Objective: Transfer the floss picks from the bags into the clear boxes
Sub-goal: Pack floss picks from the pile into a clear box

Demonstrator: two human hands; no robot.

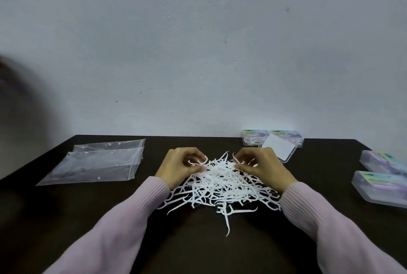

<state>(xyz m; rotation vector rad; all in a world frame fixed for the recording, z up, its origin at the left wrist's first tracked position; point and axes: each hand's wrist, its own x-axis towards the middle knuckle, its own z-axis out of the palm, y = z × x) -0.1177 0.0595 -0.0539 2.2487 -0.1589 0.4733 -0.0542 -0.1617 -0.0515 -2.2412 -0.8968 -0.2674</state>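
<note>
We take the heap of floss picks (222, 183) as our landmark on the dark table (198, 249). Left of the heap, bare tabletop runs to the flat clear bags (97, 163), which lie low. Behind the heap to its right, an open clear box (278, 149) and two closed boxes (255, 137) crowd the wall (198, 53). Well right of the heap, two more boxes (381, 176) block the table edge. Our sleeves (123, 225) flank the heap's near side, with bare tabletop between them.

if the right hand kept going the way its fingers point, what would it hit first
The right hand points left across the pile of floss picks, so it would likely meet the left hand first; depth is uncertain.
</note>
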